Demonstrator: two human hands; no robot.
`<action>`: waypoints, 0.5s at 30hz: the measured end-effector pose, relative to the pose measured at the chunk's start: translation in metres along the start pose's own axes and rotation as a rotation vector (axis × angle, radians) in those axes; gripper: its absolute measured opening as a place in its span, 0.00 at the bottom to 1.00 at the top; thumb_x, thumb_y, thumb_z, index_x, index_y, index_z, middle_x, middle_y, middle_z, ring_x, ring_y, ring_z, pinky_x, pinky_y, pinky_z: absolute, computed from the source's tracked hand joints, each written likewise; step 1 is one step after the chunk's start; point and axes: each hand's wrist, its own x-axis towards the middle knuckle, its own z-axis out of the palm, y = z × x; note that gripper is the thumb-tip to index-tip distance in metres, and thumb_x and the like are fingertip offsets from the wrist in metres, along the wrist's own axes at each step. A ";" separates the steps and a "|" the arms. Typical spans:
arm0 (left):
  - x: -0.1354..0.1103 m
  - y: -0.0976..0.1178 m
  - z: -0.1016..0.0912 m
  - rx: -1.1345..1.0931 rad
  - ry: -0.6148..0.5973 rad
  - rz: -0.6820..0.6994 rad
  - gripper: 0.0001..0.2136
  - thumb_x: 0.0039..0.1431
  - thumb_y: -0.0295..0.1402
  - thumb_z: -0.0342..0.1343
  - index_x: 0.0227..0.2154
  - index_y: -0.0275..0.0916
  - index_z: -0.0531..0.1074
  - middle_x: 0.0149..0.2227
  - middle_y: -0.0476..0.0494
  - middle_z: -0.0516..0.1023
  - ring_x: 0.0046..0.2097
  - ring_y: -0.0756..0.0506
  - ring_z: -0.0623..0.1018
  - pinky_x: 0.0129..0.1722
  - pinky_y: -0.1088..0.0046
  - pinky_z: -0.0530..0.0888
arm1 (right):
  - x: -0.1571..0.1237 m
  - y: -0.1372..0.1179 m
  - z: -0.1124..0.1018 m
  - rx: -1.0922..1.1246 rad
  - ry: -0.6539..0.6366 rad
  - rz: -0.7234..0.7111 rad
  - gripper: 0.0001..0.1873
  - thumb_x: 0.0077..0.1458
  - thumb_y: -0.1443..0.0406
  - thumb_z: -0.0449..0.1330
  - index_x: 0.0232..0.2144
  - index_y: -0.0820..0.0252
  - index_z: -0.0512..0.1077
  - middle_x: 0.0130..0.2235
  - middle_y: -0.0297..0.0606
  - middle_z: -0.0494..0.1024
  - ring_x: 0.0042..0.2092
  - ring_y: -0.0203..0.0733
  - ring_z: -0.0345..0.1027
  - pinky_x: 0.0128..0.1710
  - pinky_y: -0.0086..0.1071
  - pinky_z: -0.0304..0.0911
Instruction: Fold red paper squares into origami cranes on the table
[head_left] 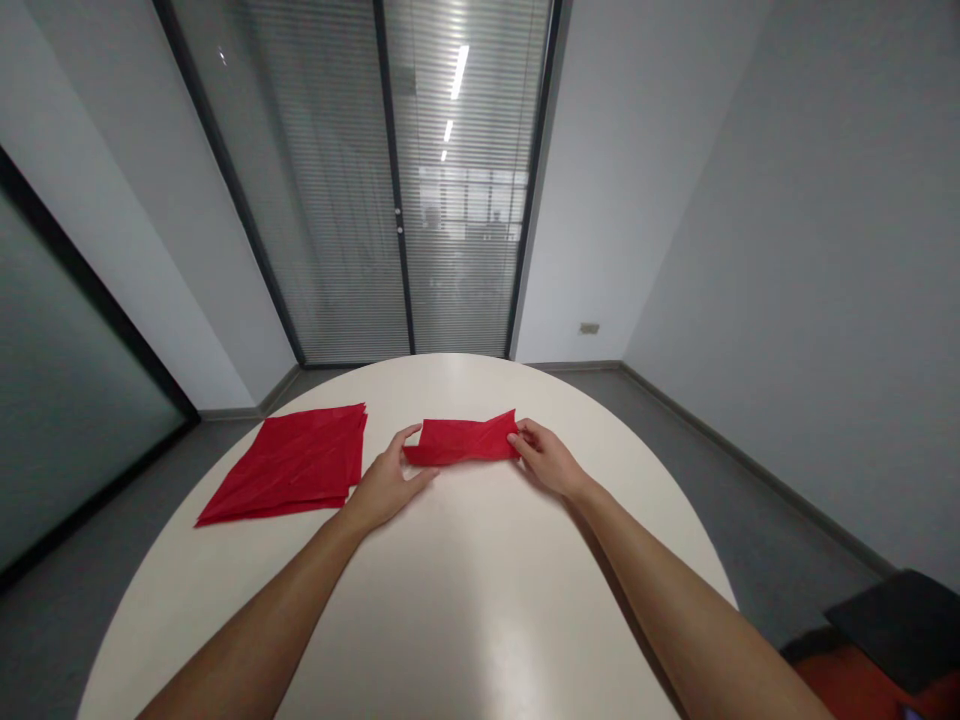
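Pinching its right end, the right hand (550, 462) held the folded red sheet (463, 440) near the desk's (442, 560) middle in the head view. The left hand (384, 488), thumb and forefinger parted, curved round the other end; firm contact could not be told. Uneven tension from this one-sided pinch could have skewed the fold. Red sheets (296, 462) lay stacked just beside the left hand.

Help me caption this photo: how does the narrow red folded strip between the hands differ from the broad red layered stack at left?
The narrow red folded strip is smaller than the broad red layered stack. The bare right hand pinches the strip's end; the stack lies on the pale round table. Both are red.
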 end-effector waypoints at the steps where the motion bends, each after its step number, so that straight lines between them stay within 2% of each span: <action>1: 0.000 0.000 -0.001 -0.001 0.005 0.011 0.32 0.56 0.39 0.63 0.62 0.40 0.61 0.49 0.38 0.81 0.49 0.39 0.81 0.52 0.60 0.74 | 0.001 0.000 0.000 0.023 0.023 -0.010 0.17 0.64 0.50 0.56 0.40 0.58 0.71 0.36 0.37 0.79 0.36 0.41 0.71 0.38 0.33 0.65; 4: 0.003 0.001 0.000 -0.071 0.045 0.045 0.19 0.59 0.38 0.60 0.52 0.38 0.69 0.47 0.37 0.82 0.51 0.39 0.80 0.52 0.60 0.74 | 0.002 -0.002 0.001 0.131 0.052 -0.039 0.16 0.65 0.50 0.56 0.41 0.56 0.69 0.37 0.36 0.79 0.38 0.41 0.72 0.40 0.33 0.66; 6: 0.006 0.002 0.001 -0.159 0.091 0.053 0.15 0.60 0.40 0.59 0.45 0.38 0.71 0.47 0.36 0.82 0.50 0.39 0.81 0.50 0.61 0.75 | 0.002 -0.004 0.001 0.205 0.053 -0.052 0.16 0.63 0.51 0.58 0.44 0.55 0.67 0.40 0.37 0.80 0.41 0.42 0.74 0.43 0.35 0.67; 10: 0.009 0.007 0.004 -0.338 0.197 0.065 0.15 0.58 0.42 0.62 0.42 0.37 0.71 0.44 0.36 0.82 0.46 0.41 0.82 0.48 0.63 0.76 | 0.001 -0.011 0.002 0.176 0.067 -0.066 0.19 0.57 0.53 0.66 0.45 0.56 0.69 0.46 0.41 0.80 0.48 0.46 0.74 0.48 0.39 0.67; 13: 0.007 0.013 0.006 -0.369 0.231 0.080 0.15 0.57 0.42 0.63 0.42 0.38 0.71 0.43 0.39 0.82 0.45 0.42 0.81 0.48 0.64 0.76 | 0.002 -0.023 0.004 0.201 0.124 -0.064 0.18 0.57 0.51 0.65 0.40 0.58 0.72 0.42 0.41 0.80 0.44 0.46 0.75 0.45 0.37 0.69; 15: 0.004 0.018 0.007 -0.377 0.216 0.069 0.16 0.56 0.42 0.64 0.42 0.38 0.71 0.43 0.39 0.82 0.44 0.43 0.81 0.47 0.66 0.76 | 0.002 -0.032 0.006 0.266 0.152 -0.052 0.18 0.57 0.51 0.65 0.40 0.58 0.73 0.42 0.40 0.80 0.42 0.45 0.75 0.42 0.36 0.69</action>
